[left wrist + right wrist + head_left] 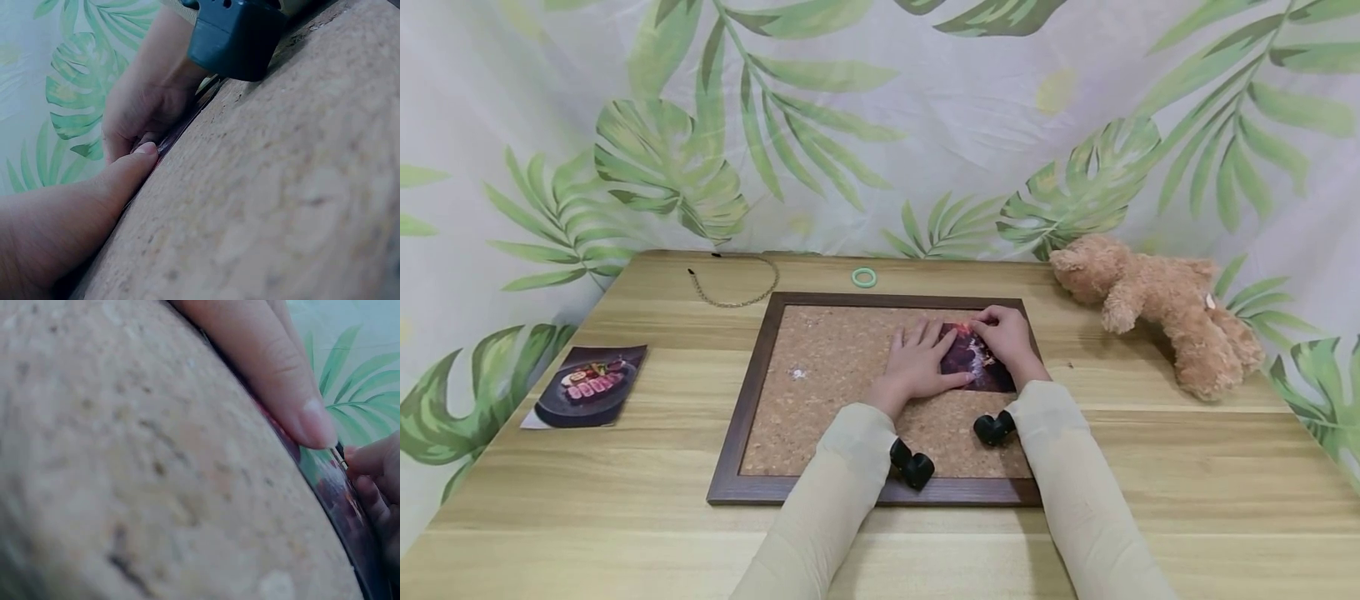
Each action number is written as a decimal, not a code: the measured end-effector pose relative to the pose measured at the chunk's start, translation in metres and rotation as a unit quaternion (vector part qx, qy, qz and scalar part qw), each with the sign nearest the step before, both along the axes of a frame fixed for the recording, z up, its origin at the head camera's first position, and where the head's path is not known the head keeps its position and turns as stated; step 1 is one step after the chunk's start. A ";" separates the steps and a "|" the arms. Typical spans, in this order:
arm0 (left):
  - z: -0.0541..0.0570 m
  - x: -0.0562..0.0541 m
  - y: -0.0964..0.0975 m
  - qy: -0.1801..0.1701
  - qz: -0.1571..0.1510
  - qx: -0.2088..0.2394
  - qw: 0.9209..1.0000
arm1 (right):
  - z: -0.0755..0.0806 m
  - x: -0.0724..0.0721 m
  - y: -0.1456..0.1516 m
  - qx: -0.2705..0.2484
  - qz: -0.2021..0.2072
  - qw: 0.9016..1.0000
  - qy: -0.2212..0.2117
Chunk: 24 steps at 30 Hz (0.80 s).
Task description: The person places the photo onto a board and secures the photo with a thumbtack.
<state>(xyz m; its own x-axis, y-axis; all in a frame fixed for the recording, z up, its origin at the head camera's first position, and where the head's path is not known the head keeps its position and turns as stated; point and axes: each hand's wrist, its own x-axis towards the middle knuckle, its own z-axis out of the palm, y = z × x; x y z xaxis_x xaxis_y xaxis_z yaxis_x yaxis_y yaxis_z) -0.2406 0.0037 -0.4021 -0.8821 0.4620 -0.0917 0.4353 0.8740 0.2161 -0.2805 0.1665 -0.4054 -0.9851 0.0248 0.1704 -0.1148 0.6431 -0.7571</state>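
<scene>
A dark photo with a bright purple and red scene (973, 367) lies on the right part of a cork board (842, 350) with a dark wooden frame. My left hand (921, 362) rests flat with fingers spread, fingertips and thumb pressing the photo's left side. At its upper right, my right hand (1006, 337) has curled fingers. In the right wrist view, that hand's fingertips pinch a thin metallic piece (340, 459), seemingly a pin, against the photo's edge. The left wrist view shows the left thumb (134, 169) touching the photo, beside the right hand.
A small cluster of shiny bits (797, 373) sits on the cork's left side. Left of the board lies a food photo (591, 387). Behind are a chain (733, 304) and a green ring (864, 277). A brown teddy bear (1165, 308) lies at the right.
</scene>
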 end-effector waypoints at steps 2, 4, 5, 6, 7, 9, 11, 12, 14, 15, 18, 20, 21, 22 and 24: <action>0.000 0.000 0.000 0.000 0.001 0.002 1.000 | 0.001 0.001 0.000 0.005 -0.001 1.000 0.006; 0.000 0.000 0.000 0.000 0.001 0.002 1.000 | 0.003 0.001 -0.001 0.009 -0.001 1.000 0.010; 0.000 0.000 0.000 0.000 0.001 0.003 1.000 | 0.003 0.001 -0.001 0.010 -0.001 1.000 0.012; 0.000 0.000 0.000 0.001 0.002 0.003 1.000 | 0.003 0.001 -0.002 0.011 0.000 1.000 0.012; 0.000 -0.001 0.000 0.002 0.002 0.003 1.000 | 0.004 0.001 -0.002 0.013 0.001 1.000 0.013; 0.000 -0.001 0.000 0.003 0.002 0.003 1.000 | 0.004 0.001 -0.002 0.015 0.003 1.000 0.012; 0.000 -0.001 0.000 0.004 0.002 0.001 1.000 | 0.003 0.000 -0.002 0.026 0.004 1.000 0.009; 0.000 -0.001 0.000 0.005 0.001 0.000 1.000 | 0.003 0.000 -0.002 0.031 0.004 0.999 0.008; 0.000 -0.002 0.000 0.006 0.001 0.000 1.000 | 0.003 -0.001 -0.002 0.044 0.006 0.999 0.009; 0.001 -0.002 0.000 0.007 0.001 0.001 1.000 | 0.003 -0.001 -0.002 0.049 0.007 0.999 0.008; 0.001 -0.001 0.000 0.010 0.000 0.002 1.000 | 0.003 -0.002 -0.002 0.055 0.010 0.998 0.007; 0.001 -0.001 0.000 0.011 0.000 0.003 1.000 | 0.003 -0.001 -0.002 0.052 0.009 0.999 0.001; 0.001 -0.001 0.000 0.011 -0.001 0.004 1.000 | 0.003 -0.001 -0.001 0.047 0.008 0.999 -0.004; 0.000 -0.001 -0.001 0.010 -0.001 0.003 1.000 | 0.003 0.000 -0.001 0.042 0.005 0.999 -0.008; 0.000 0.000 -0.001 0.011 -0.002 0.005 1.000 | 0.002 0.000 -0.001 0.034 0.001 0.999 -0.013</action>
